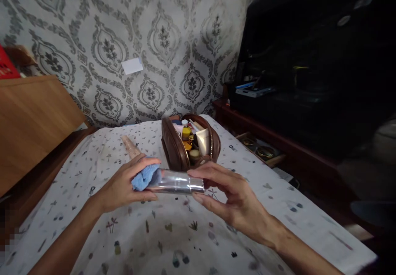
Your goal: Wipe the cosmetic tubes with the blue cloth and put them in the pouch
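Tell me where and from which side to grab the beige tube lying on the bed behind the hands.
Grip the beige tube across its middle, coming straight down from above. It lies flat on the patterned sheet, angled away from the viewer, with bare sheet on both long sides. The left hand, which holds a blue cloth against the silver tube, covers its near end, so the middle and far end are the free part.

Bed (123, 233) bears pouch (176, 151), beige tube (130, 146)

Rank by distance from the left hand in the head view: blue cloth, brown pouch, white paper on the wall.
1. Blue cloth, held in the left hand.
2. Brown pouch, behind, on the bed.
3. White paper, up on the wall.
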